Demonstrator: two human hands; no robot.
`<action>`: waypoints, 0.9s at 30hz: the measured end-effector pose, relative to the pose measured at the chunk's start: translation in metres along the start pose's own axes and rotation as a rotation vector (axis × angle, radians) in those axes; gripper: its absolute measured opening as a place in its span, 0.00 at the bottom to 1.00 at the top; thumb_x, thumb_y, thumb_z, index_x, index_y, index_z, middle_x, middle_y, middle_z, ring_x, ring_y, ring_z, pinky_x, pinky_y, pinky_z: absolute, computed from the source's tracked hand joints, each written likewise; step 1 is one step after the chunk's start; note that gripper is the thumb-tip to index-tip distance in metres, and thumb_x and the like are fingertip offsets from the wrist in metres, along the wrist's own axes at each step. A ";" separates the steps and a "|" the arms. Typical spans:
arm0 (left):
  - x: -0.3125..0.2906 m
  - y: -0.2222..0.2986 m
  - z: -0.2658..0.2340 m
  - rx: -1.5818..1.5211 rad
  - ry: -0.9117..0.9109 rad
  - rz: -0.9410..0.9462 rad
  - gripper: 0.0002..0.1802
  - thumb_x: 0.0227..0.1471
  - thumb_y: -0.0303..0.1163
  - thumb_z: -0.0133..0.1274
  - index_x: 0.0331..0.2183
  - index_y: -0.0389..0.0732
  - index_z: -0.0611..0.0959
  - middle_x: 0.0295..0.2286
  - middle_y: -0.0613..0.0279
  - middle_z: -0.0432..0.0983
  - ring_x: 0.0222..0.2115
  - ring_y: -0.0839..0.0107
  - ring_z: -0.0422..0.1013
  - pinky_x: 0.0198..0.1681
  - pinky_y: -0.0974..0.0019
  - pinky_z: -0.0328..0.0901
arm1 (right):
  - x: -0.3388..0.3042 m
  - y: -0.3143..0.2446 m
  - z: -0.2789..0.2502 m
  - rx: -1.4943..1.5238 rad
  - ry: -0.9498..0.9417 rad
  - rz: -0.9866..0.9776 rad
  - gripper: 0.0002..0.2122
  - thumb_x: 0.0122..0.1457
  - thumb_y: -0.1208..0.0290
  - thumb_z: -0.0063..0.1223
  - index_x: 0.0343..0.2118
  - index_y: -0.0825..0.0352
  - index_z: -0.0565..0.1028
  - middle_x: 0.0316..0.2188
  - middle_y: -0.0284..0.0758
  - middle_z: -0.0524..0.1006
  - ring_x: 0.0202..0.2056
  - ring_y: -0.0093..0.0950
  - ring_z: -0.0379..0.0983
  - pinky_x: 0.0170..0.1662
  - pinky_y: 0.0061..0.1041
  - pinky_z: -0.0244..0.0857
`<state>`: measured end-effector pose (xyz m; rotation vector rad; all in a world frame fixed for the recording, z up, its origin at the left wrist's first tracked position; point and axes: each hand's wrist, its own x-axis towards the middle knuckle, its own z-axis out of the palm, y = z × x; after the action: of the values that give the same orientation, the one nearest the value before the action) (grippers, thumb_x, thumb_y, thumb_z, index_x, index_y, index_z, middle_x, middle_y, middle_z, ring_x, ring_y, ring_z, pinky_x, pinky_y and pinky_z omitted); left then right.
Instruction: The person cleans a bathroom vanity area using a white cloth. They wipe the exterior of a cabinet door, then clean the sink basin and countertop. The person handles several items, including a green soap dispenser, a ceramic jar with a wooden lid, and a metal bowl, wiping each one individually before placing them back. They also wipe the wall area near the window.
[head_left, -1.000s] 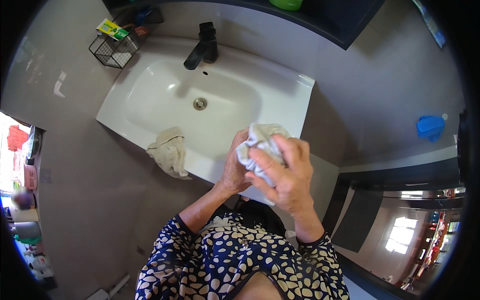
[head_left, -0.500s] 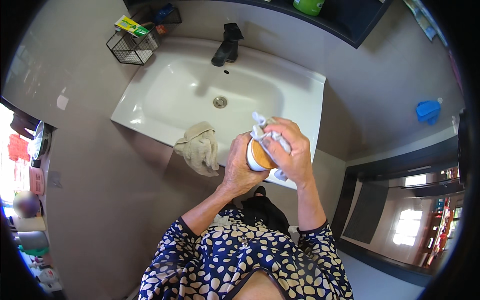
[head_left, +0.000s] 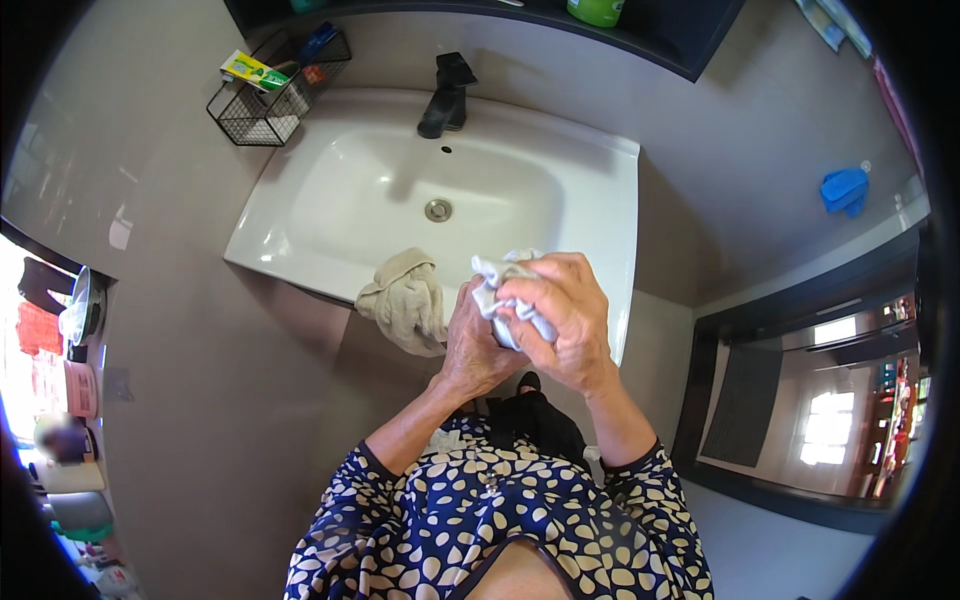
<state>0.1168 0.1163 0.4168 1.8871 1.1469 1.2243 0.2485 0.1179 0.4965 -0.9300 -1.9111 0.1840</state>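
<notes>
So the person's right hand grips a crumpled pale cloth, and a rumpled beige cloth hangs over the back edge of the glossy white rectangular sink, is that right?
Not quite: the rumpled beige cloth hangs over the front, near edge of the glossy white rectangular sink, as the head view shows. The right hand does grip the crumpled pale cloth.

From the drain (head_left: 438, 210): faucet (head_left: 447, 97) at twelve, basket (head_left: 243, 125) at ten, rag (head_left: 405, 302) over sink rim (head_left: 300, 260) at seven, cloth (head_left: 490, 271) in right hand (head_left: 570, 318) at five, underside unclear
</notes>
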 end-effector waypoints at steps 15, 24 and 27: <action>0.016 0.021 -0.012 -0.467 -0.004 -0.108 0.50 0.31 0.29 0.69 0.52 0.38 0.55 0.45 0.55 0.62 0.47 0.68 0.64 0.50 0.64 0.62 | -0.005 -0.001 0.028 0.666 0.503 0.625 0.13 0.60 0.69 0.48 0.44 0.71 0.69 0.33 0.33 0.74 0.32 0.17 0.69 0.34 0.14 0.64; 0.018 0.018 -0.019 -0.707 -0.066 -0.224 0.48 0.29 0.22 0.67 0.52 0.41 0.59 0.45 0.59 0.66 0.48 0.69 0.65 0.52 0.64 0.61 | -0.065 0.011 0.031 0.367 0.162 0.306 0.28 0.60 0.50 0.41 0.56 0.66 0.57 0.53 0.48 0.56 0.56 0.40 0.51 0.58 0.38 0.47; 0.017 0.025 -0.028 -0.962 -0.075 -0.426 0.47 0.29 0.19 0.66 0.52 0.43 0.61 0.45 0.61 0.67 0.48 0.69 0.65 0.51 0.63 0.62 | -0.081 0.025 0.012 0.414 -0.013 0.471 0.25 0.58 0.64 0.49 0.55 0.69 0.60 0.41 0.46 0.72 0.43 0.32 0.72 0.44 0.28 0.67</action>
<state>0.1029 0.1214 0.4552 0.9018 0.6595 1.1384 0.2712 0.0841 0.4213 -1.0719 -1.5511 0.8317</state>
